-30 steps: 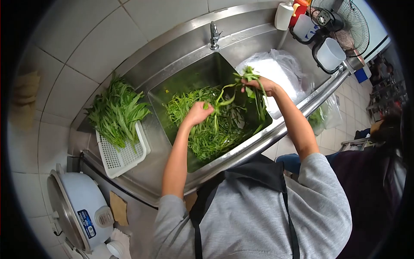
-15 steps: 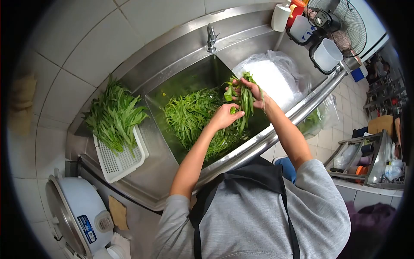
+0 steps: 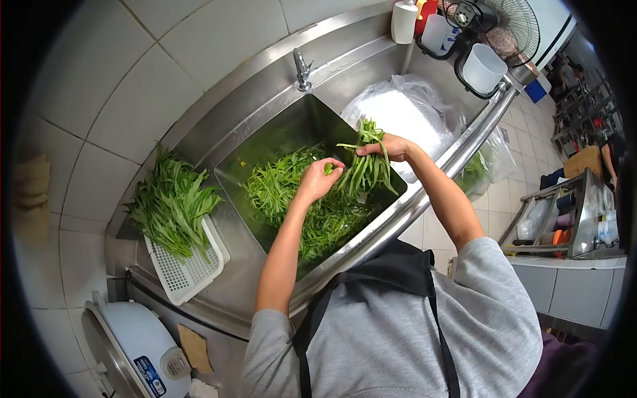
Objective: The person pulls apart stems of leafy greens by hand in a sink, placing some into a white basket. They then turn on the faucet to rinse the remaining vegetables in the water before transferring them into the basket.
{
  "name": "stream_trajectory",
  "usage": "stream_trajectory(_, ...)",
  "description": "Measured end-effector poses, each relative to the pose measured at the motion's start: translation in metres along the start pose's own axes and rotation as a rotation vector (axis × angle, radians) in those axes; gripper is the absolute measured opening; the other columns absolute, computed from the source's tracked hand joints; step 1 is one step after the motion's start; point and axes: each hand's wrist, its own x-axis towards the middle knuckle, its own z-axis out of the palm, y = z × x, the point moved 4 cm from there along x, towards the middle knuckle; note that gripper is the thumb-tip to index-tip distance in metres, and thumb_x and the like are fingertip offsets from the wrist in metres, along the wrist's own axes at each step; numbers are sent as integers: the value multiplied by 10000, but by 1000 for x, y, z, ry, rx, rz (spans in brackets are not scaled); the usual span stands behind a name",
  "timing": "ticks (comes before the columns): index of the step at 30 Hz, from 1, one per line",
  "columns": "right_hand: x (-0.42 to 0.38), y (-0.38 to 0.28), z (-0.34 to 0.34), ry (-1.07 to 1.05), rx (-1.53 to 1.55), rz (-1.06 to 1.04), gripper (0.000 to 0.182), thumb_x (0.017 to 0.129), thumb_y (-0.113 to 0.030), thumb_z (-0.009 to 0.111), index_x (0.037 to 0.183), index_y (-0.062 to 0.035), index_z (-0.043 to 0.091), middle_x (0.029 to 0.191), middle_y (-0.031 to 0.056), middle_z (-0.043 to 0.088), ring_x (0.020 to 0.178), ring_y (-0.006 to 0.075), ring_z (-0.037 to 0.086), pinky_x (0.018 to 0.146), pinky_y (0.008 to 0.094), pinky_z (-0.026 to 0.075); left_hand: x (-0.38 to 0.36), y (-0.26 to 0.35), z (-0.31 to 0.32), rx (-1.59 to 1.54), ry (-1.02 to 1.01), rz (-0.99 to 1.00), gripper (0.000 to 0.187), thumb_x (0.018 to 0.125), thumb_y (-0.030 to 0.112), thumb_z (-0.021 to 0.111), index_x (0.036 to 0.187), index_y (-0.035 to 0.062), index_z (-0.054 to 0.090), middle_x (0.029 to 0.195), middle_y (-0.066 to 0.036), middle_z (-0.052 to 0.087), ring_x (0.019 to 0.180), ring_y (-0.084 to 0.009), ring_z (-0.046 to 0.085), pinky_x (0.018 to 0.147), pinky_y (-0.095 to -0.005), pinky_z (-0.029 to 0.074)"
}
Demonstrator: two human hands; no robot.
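Note:
A steel sink (image 3: 279,126) holds a mass of loose green leafy stalks (image 3: 279,189). My right hand (image 3: 386,147) is closed around a bunch of green stalks (image 3: 365,166), held over the sink's right side with the leaves hanging down. My left hand (image 3: 318,180) is just left of that bunch, pinching a small green piece at its fingertips above the loose greens.
A white slotted basket (image 3: 189,268) on the left drainboard carries a pile of greens (image 3: 169,202). A tap (image 3: 302,69) stands behind the sink. A clear plastic bag (image 3: 405,113) lies to the right. White jugs (image 3: 482,67), a fan (image 3: 494,20), and a rice cooker (image 3: 136,355) are around.
The right hand's bunch has been gathered from spread stalks into a tighter bundle. My left hand came off the pile, met the bunch, and now sits slightly left of it.

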Motion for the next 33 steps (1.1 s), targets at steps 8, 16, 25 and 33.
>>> stream_trajectory(8, -16, -2, 10, 33, 27, 104, 231, 696, -124, 704, 866, -10, 596, 781, 71, 632, 661, 153, 606, 550, 279, 505, 8, 3, 14, 46, -66, 162, 237, 753, 255, 608, 846, 38, 626, 797, -136, 631, 765, -248, 613, 679, -325, 450)
stream_trajectory(16, 8, 21, 0, -1, 16, 20, 235, 731, -270, 691, 754, -50, 612, 652, 0, 590, 584, 101, 535, 540, 227, 449, 1, 29, 9, 428, -70, -118, 247, 776, 302, 595, 877, 81, 640, 614, -101, 584, 537, -222, 544, 538, -356, 426)
stream_trajectory(25, -9, -4, -16, 69, 71, -106, 243, 713, -307, 705, 766, -121, 557, 584, -65, 446, 460, 33, 339, 411, 201, 230, 4, 29, -3, 150, -146, 0, 245, 774, 256, 590, 853, 26, 617, 780, -142, 622, 743, -264, 598, 691, -330, 442)
stream_trajectory(33, 21, 2, -26, 182, 114, -126, 246, 688, -299, 713, 797, -110, 600, 617, -37, 485, 473, 65, 388, 410, 222, 311, -4, 25, -37, 138, 473, 48, 255, 773, 158, 595, 992, 30, 563, 950, -133, 607, 901, -251, 576, 805, -310, 417)
